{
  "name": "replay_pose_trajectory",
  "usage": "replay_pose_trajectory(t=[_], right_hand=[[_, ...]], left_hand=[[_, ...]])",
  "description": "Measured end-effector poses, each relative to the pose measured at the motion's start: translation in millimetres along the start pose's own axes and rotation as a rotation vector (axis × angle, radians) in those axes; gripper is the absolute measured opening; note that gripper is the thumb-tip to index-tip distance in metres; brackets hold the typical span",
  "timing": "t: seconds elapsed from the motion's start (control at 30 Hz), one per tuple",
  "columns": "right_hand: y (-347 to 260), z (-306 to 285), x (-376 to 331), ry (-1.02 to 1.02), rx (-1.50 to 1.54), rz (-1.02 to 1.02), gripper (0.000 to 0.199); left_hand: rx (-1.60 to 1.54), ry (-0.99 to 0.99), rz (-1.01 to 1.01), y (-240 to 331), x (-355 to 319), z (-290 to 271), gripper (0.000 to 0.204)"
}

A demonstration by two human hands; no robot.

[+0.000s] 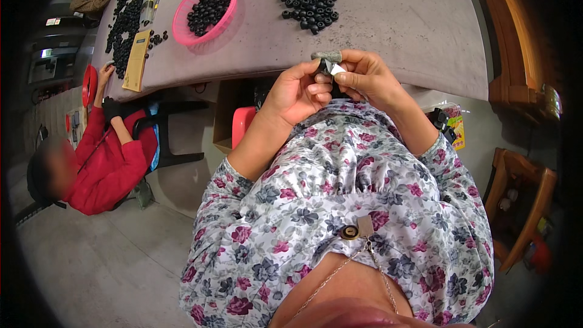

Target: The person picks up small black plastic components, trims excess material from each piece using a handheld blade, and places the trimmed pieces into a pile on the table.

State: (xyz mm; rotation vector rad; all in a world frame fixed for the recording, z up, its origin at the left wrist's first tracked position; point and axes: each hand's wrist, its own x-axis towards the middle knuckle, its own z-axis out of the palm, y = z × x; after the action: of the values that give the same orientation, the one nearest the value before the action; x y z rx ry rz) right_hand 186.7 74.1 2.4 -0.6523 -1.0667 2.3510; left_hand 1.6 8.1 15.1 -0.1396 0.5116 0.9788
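Both hands meet at the table's near edge. My left hand [294,92] is closed, its thumb and fingers pinching a small black piece [323,67], probably a bead like those on the table; fingers partly hide it. My right hand [370,80] is closed around a small white piece [336,70], pressed against the black one between thumb and fingers. A grey wrap [327,56] covers the tip of my right index finger. Beyond my hands lies a loose pile of round black beads with holes [311,7]. Farther left, a pink plastic basket [182,35] holds more of them.
A grey cloth covers the table [401,30]. More black beads [124,30] spread along its left side, beside a yellow-brown box [137,61]. At the left sits a person in red [112,170], one hand by those beads. Wooden furniture [516,30] stands right.
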Motion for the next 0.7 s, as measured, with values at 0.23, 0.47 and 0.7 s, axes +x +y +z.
replay_pose_trajectory(t=[0.23,0.47,0.7], right_hand=[[-10.6,7.3,-1.5,-0.072,-0.046,-0.035,0.034],[-19.2,18.9,2.6,-0.065,-0.061,-0.022,0.027],[-30.1,58.6,1.2,0.090,0.037,-0.033,0.018]], left_hand=[[0.051,0.034,0.059,3.1,-0.5,1.5,0.017],[0.090,0.026,0.036,11.2,-14.1,10.8,0.017],[0.578,0.196,0.356,66.6,-71.8,58.1,0.010]])
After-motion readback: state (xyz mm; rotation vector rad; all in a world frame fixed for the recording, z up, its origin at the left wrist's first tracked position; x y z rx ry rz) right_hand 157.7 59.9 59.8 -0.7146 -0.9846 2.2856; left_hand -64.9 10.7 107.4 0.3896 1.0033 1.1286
